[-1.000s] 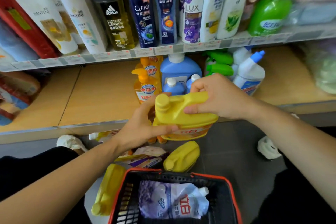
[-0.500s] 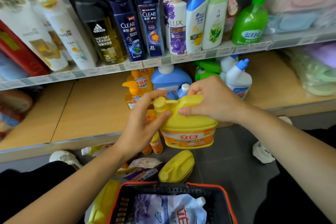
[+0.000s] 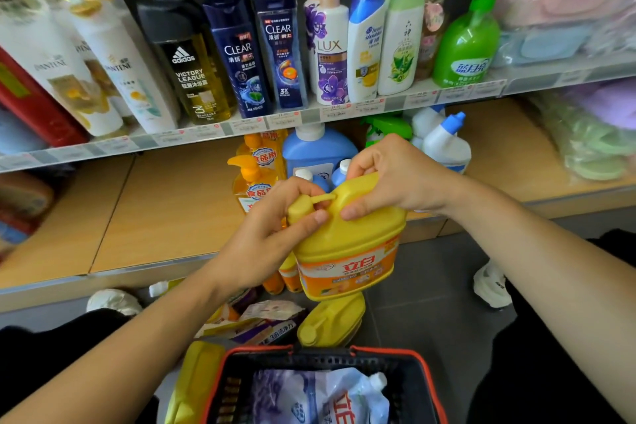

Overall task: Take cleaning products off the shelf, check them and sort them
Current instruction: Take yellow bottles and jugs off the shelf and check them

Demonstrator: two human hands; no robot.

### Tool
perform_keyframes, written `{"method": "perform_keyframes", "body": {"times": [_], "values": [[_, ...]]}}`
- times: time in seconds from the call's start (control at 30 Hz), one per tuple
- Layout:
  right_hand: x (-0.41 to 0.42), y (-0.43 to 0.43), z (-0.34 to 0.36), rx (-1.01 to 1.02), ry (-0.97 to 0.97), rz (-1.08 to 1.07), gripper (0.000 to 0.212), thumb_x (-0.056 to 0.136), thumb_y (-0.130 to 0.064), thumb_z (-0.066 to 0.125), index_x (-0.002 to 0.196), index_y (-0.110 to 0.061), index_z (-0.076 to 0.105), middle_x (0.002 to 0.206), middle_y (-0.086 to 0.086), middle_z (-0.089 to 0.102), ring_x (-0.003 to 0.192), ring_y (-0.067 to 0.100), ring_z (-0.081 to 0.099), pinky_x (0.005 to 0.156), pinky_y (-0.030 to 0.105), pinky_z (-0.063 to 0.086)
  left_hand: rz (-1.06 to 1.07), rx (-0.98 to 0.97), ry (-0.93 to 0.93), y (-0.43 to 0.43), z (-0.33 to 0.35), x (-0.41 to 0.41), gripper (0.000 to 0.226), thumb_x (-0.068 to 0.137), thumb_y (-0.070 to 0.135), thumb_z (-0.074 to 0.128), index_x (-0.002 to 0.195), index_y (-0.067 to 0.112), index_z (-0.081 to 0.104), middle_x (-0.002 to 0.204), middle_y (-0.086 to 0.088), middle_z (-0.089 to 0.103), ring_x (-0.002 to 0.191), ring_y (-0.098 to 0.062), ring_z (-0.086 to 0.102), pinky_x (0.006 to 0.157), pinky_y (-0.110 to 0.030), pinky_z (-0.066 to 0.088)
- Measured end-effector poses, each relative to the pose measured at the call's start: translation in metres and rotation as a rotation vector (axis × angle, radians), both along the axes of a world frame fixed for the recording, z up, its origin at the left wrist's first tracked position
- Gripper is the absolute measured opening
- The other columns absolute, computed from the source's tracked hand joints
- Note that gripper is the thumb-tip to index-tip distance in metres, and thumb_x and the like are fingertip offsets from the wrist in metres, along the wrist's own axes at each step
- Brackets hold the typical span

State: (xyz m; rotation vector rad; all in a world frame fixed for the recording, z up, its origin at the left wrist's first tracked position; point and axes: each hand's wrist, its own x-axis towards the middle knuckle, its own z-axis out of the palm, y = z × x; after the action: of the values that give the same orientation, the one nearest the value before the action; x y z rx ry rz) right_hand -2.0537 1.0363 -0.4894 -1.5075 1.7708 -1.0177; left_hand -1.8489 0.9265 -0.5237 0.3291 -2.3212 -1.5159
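Head view: yellow detergent jug [image 3: 347, 251] held upright in the air before the lower shelf [image 3: 144, 217]. Left hand [image 3: 272, 234] fingers curled round its cap [image 3: 298, 210]; right hand [image 3: 389, 179] grips the handle. Below, basket [image 3: 428, 385] (a refill pouch [image 3: 320, 396] inside).

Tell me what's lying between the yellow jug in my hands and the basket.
A second yellow jug lies on its side on the floor, below the held jug and just beyond the basket rim, in the head view.
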Motion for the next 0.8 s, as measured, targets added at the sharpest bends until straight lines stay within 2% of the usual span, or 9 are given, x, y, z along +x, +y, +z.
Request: {"method": "perform_keyframes", "body": {"times": [0.1, 0.17, 0.3, 0.37, 0.43, 0.53, 0.57, 0.67, 0.8], "values": [[0.0, 0.0, 0.001, -0.009, -0.053, 0.028, 0.031, 0.052, -0.04, 0.09, 0.065, -0.022, 0.069, 0.055, -0.013, 0.061, 0.054, -0.001, 0.055, 0.05, 0.017, 0.041, -0.07, 0.117, -0.023, -0.004, 0.005, 0.003, 0.021, 0.094, 0.022, 0.065, 0.11, 0.009, 0.06, 0.105, -0.012, 0.062, 0.102, -0.026, 0.057, 0.087, -0.044, 0.049], [0.0, 0.0, 0.0, -0.016, -0.078, 0.024, 0.032, 0.05, -0.041, 0.089, 0.065, -0.022, 0.069, 0.055, -0.012, 0.061, 0.055, -0.001, 0.055, 0.05, 0.017, 0.041, -0.082, 0.098, -0.028, -0.004, 0.005, 0.006, 0.022, 0.096, 0.024, 0.061, 0.113, 0.011, 0.059, 0.109, -0.013, 0.06, 0.106, -0.025, 0.056, 0.089, -0.041, 0.049], [0.005, -0.002, -0.005, -0.037, 0.005, -0.052, 0.029, 0.055, -0.033, 0.095, 0.065, -0.019, 0.071, 0.056, -0.016, 0.06, 0.058, -0.003, 0.054, 0.052, 0.013, 0.04, 0.068, -0.135, 0.007, 0.005, -0.008, 0.009, 0.022, 0.1, 0.041, 0.049, 0.12, 0.032, 0.052, 0.115, -0.007, 0.054, 0.109, -0.027, 0.053, 0.087, -0.047, 0.05], [0.01, -0.003, -0.007, -0.058, 0.03, -0.092, 0.031, 0.057, -0.03, 0.096, 0.068, -0.013, 0.073, 0.059, -0.015, 0.06, 0.06, -0.002, 0.054, 0.054, 0.016, 0.041, 0.157, -0.211, 0.036, 0.007, -0.012, 0.007, 0.016, 0.1, 0.043, 0.05, 0.115, 0.038, 0.051, 0.112, -0.002, 0.055, 0.104, -0.022, 0.055, 0.079, -0.04, 0.049], [0.016, -0.004, -0.009, -0.081, 0.035, -0.132, 0.035, 0.056, -0.032, 0.096, 0.07, -0.011, 0.072, 0.064, -0.008, 0.062, 0.065, 0.005, 0.055, 0.058, 0.025, 0.044, 0.238, -0.302, 0.084, 0.006, -0.011, 0.004, 0.01, 0.101, 0.038, 0.054, 0.11, 0.035, 0.055, 0.106, 0.003, 0.059, 0.098, -0.017, 0.057, 0.075, -0.03, 0.043], [0.022, -0.004, -0.009, -0.119, 0.07, -0.149, 0.039, 0.059, -0.037, 0.095, 0.073, -0.009, 0.072, 0.075, 0.015, 0.067, 0.067, 0.02, 0.058, 0.06, 0.036, 0.047, 0.304, -0.425, 0.175, 0.002, -0.006, -0.001, 0.011, 0.1, 0.025, 0.059, 0.101, 0.017, 0.067, 0.097, 0.003, 0.064, 0.092, -0.016, 0.061, 0.074, -0.028, 0.044], [0.023, -0.004, -0.008, -0.128, 0.081, -0.14, 0.039, 0.06, -0.037, 0.094, 0.074, -0.008, 0.073, 0.076, 0.017, 0.067, 0.069, 0.024, 0.059, 0.061, 0.038, 0.048, 0.308, -0.431, 0.182, 0.002, -0.005, -0.001, 0.013, 0.099, 0.024, 0.06, 0.099, 0.013, 0.069, 0.095, 0.003, 0.065, 0.09, -0.015, 0.061, 0.074, -0.028, 0.045], [0.027, -0.001, -0.008, -0.129, 0.138, -0.098, 0.037, 0.061, -0.039, 0.093, 0.074, -0.011, 0.074, 0.071, 0.01, 0.067, 0.07, 0.022, 0.06, 0.063, 0.036, 0.045, 0.307, -0.379, 0.159, 0.003, -0.004, 0.0, 0.02, 0.096, 0.03, 0.066, 0.092, 0.011, 0.069, 0.087, 0.004, 0.067, 0.082, -0.013, 0.061, 0.069, -0.028, 0.045], [0.03, 0.002, -0.009, -0.107, 0.154, -0.081, 0.036, 0.061, -0.04, 0.093, 0.074, -0.013, 0.073, 0.07, 0.013, 0.067, 0.068, 0.027, 0.06, 0.06, 0.04, 0.043, 0.239, -0.167, 0.12, 0.006, -0.004, 0.003, 0.013, 0.095, 0.03, 0.066, 0.089, 0.018, 0.067, 0.082, 0.003, 0.065, 0.077, -0.004, 0.059, 0.067, -0.019, 0.045]]}}
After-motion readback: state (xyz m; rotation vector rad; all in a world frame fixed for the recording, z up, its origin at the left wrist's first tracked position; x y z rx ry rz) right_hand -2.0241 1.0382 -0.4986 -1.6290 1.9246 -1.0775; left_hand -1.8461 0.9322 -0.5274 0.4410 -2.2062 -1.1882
